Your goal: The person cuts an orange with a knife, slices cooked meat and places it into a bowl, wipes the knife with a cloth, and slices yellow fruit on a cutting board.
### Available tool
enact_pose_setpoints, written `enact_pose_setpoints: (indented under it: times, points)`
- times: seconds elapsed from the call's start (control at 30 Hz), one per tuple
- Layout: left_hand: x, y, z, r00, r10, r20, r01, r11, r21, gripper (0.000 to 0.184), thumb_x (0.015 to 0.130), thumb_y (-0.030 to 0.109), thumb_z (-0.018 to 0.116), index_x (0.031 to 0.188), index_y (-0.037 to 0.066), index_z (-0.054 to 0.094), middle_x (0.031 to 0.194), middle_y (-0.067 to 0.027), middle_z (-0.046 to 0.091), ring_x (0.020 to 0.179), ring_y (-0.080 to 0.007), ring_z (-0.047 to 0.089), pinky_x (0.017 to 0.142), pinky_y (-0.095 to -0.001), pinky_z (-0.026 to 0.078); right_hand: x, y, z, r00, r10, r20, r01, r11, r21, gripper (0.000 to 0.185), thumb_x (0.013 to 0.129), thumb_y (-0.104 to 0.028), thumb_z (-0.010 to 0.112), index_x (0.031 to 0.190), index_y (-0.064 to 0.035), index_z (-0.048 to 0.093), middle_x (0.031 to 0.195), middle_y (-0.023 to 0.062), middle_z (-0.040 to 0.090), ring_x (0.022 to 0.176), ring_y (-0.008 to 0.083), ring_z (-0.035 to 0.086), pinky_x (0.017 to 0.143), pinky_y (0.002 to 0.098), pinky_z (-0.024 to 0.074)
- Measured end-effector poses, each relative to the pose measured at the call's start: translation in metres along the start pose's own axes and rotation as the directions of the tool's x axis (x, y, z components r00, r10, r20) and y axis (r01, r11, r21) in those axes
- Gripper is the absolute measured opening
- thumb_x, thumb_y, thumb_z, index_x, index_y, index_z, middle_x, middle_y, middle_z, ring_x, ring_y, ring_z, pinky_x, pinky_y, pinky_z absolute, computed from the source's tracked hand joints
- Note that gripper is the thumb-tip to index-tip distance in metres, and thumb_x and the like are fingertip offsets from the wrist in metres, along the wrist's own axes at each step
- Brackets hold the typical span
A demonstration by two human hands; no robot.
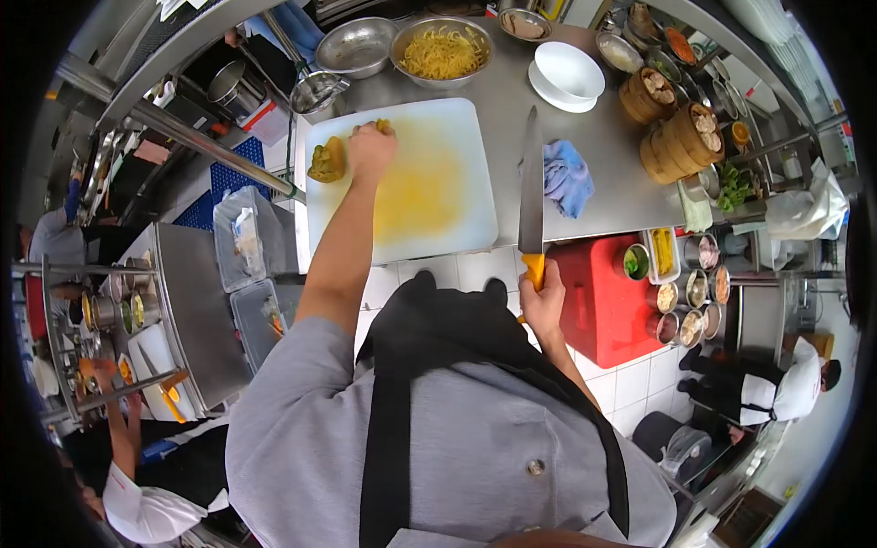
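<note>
Below, steel kitchen counter (621,201), stained board (425,178), right grip (544,297) clasping knife (532,196), left grip (373,149) unclear

Knife (531,192) smooth metal w/ plastic hndl (533,265), chopping bd (477,173) matt plastic, rag (566,179) rough cloth

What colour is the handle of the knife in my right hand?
Yellow-orange; the knife handle shows in the head view.

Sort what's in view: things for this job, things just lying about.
In use, apparently:
yellow-handled steel knife in right hand
rectangular white cutting board
yellow-green vegetable lump beside left hand

Apparently lying about:
crumpled blue cloth
stacked round white dishes
round bamboo steamers
</note>
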State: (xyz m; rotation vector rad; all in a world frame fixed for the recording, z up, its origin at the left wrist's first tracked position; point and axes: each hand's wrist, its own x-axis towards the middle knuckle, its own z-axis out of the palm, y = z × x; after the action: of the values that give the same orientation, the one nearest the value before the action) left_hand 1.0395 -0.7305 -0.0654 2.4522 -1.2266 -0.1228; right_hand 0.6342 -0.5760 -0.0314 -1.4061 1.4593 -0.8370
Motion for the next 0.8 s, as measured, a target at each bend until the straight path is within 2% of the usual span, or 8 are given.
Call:
enact_pose_setpoints:
  times: [0.23, 0.3, 0.4, 0.43, 0.5, 0.63, 0.73, 0.8]
  points:
    - [0.016, -0.048, 0.002, 0.99, -0.113, 0.082, 0.138, 0.872, -0.469, 0.037, 0.093, 0.031, 0.059, 0.104, -0.003, 0.071, 0.094, -0.0254, 0.072, 0.083, -0.0412, 0.071, 0.079, -0.0438, 0.056, -0.011, 0.007, 0.043, 0.996, 0.089, -0.011, -0.087, 0.988, 0.131, 0.021, 0.087, -0.008, 0.065, 0.105, 0.0005, 0.058, 0.074, 0.007, 0.057, 0.064, 0.0125, 0.053, 0.059, 0.0312, 0.0452]
    - [0.02, -0.057, 0.011, 0.973, -0.154, 0.173, 0.231, 0.702, -0.674, 0.031, 0.094, 0.023, 0.058, 0.103, -0.004, 0.071, 0.088, -0.0252, 0.072, 0.08, -0.0417, 0.07, 0.075, -0.045, 0.055, -0.014, 0.007, 0.053, 0.994, 0.105, -0.028, -0.1, 0.983, 0.157, 0.021, 0.087, -0.009, 0.065, 0.105, 0.0005, 0.058, 0.074, 0.0068, 0.057, 0.064, 0.0129, 0.053, 0.059, 0.0314, 0.0451]
    - [0.011, -0.058, 0.005, 0.983, -0.088, 0.163, 0.18, 0.672, -0.718, 0.029, 0.095, 0.022, 0.058, 0.101, -0.004, 0.07, 0.082, -0.022, 0.072, 0.073, -0.04, 0.069, 0.073, -0.0453, 0.055, -0.013, 0.001, 0.06, 0.995, 0.096, -0.031, -0.092, 0.99, 0.111, 0.022, 0.086, -0.009, 0.066, 0.105, 0.0, 0.058, 0.073, 0.0065, 0.057, 0.063, 0.0136, 0.053, 0.059, 0.0324, 0.045]
    - [0.003, -0.054, -0.002, 0.982, -0.081, 0.17, 0.18, 0.673, -0.717, 0.029, 0.095, 0.022, 0.058, 0.101, -0.004, 0.07, 0.082, -0.022, 0.072, 0.073, -0.04, 0.069, 0.073, -0.0453, 0.055, -0.012, 0.001, 0.062, 0.996, 0.089, -0.024, -0.086, 0.991, 0.101, 0.022, 0.086, -0.009, 0.066, 0.105, -0.0002, 0.058, 0.072, 0.0067, 0.057, 0.062, 0.0142, 0.053, 0.059, 0.033, 0.045]
    - [-0.018, -0.041, -0.01, 0.957, 0.242, -0.16, -0.281, 0.907, -0.312, 0.034, 0.094, 0.027, 0.063, 0.108, -0.004, 0.069, 0.088, -0.0191, 0.072, 0.076, -0.0377, 0.068, 0.074, -0.0432, 0.056, -0.011, -0.002, 0.065, 0.996, 0.082, -0.02, -0.08, 0.993, 0.087, 0.022, 0.086, -0.01, 0.065, 0.105, -0.0004, 0.058, 0.072, 0.0069, 0.056, 0.062, 0.0148, 0.053, 0.059, 0.0336, 0.0449]
    - [-0.094, -0.006, -0.002, 0.858, 0.509, -0.068, -0.513, 0.855, -0.076, 0.048, 0.093, 0.031, 0.066, 0.129, 0.0, 0.062, 0.122, -0.021, 0.064, 0.111, -0.0362, 0.06, 0.097, -0.0423, 0.05, -0.007, -0.013, 0.064, 1.0, 0.017, 0.014, -0.017, 0.999, -0.031, 0.023, 0.09, -0.01, 0.063, 0.11, 0.0002, 0.058, 0.067, 0.005, 0.057, 0.053, 0.0132, 0.055, 0.049, 0.0309, 0.0445]
    - [-0.108, -0.001, -0.021, 0.827, 0.553, -0.104, -0.556, 0.831, -0.003, 0.053, 0.092, 0.031, 0.067, 0.136, 0.002, 0.059, 0.137, -0.02, 0.056, 0.125, -0.0356, 0.051, 0.108, -0.044, 0.042, 0.005, -0.035, 0.057, 0.999, -0.023, 0.043, 0.034, 0.966, -0.257, 0.031, 0.089, -0.018, 0.064, 0.111, 0.0015, 0.057, 0.084, 0.0286, 0.068, 0.078, 0.0453, 0.068, 0.07, 0.0497, 0.0522]
    - [-0.105, -0.015, -0.023, 0.855, 0.508, -0.104, -0.515, 0.855, -0.059, 0.055, 0.091, 0.031, 0.068, 0.138, 0.003, 0.057, 0.14, -0.0182, 0.053, 0.129, -0.0347, 0.049, 0.111, -0.0455, 0.039, 0.007, -0.048, 0.053, 0.999, 0.023, 0.046, -0.009, 0.956, -0.293, 0.032, 0.09, -0.02, 0.064, 0.113, 0.0015, 0.057, 0.085, 0.0293, 0.068, 0.08, 0.0462, 0.068, 0.071, 0.0503, 0.0523]
